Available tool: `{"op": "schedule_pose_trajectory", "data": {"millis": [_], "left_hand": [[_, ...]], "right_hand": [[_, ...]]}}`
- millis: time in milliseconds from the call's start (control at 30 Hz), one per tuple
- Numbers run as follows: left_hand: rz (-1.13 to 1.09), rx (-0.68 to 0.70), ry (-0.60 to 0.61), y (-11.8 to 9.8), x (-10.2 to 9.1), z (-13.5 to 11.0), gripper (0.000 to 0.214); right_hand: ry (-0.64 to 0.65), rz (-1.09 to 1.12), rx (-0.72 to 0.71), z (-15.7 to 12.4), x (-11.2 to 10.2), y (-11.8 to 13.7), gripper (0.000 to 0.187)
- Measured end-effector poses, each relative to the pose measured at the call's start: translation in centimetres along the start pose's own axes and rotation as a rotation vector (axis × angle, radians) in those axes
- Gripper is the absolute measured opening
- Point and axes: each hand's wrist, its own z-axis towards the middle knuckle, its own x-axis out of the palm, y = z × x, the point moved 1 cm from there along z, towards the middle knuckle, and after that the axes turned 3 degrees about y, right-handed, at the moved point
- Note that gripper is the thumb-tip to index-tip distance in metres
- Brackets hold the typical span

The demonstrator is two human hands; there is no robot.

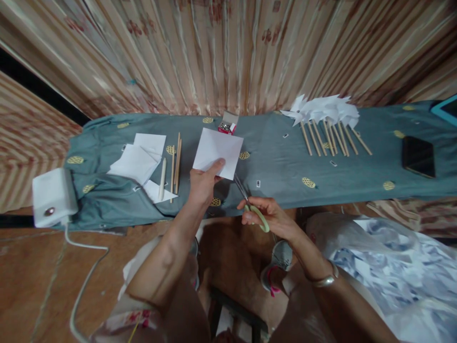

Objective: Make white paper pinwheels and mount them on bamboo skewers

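Note:
My left hand (206, 181) grips a square sheet of white paper (217, 148) by its near edge, thumb on top. In my right hand (266, 215) is a pair of scissors with light green handles (262, 220). The blades point up at the paper's near right corner; whether they touch it I cannot tell. Just behind the sheet stands a small open red box (227, 126) of shiny little pins or tacks. Left of my left hand lie several thin wooden sticks (177, 166), a white pointed stick or candle-like rod (163, 178) and loose white paper squares (134, 163).
Several paper pinwheels (321, 112) on sticks lie at the back right of the cloth-covered table (278, 166). A dark phone (418, 156) rests further right. A white box with a cable (55, 197) sits at the left end. A bag of white paper pieces (400, 271) stands below right.

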Motion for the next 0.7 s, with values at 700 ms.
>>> {"op": "schedule_pose_trajectory", "data": {"millis": [700], "left_hand": [[0.057, -0.032, 0.035, 1.2, 0.4, -0.8, 0.032]], "right_hand": [[-0.031, 0.051, -0.01, 0.3, 0.2, 0.1, 0.04]]}}
